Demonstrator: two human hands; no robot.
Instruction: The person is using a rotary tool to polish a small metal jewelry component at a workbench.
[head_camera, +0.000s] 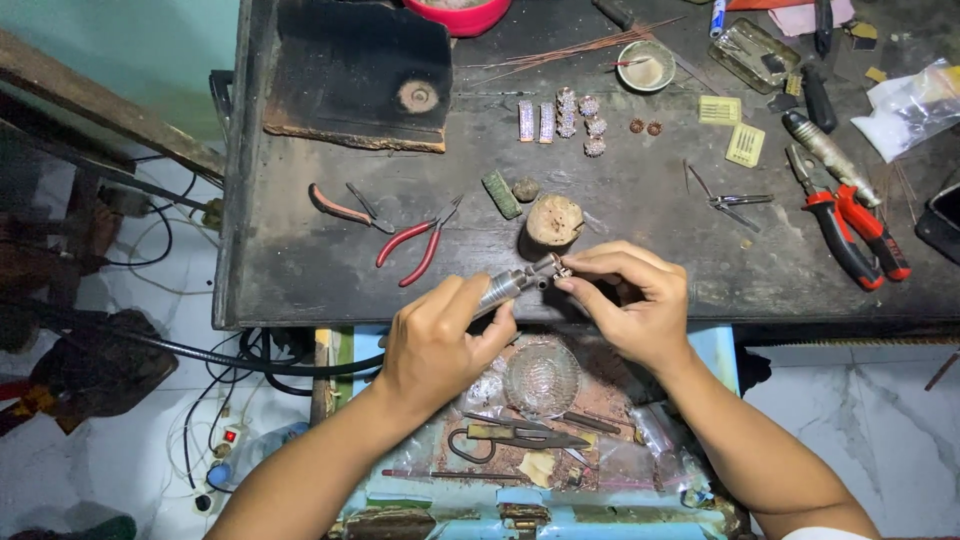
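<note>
Rotary handpiece (505, 287) sits over the workbench's (300, 260) near edge, your left hand (435, 345) wrapped tight round its barrel; your right hand's (630, 300) fingertips (566, 284) pinch a small metal piece (561, 268) against its tip

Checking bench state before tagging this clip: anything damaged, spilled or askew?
Nothing spilled. Two things look worn: the black pad at the bench's far left has a burnt-looking round mark and a ragged front edge, and the open drawer below the hands is rust-stained. The left hand holds a metal handpiece; the right hand pinches at its tip.
</note>
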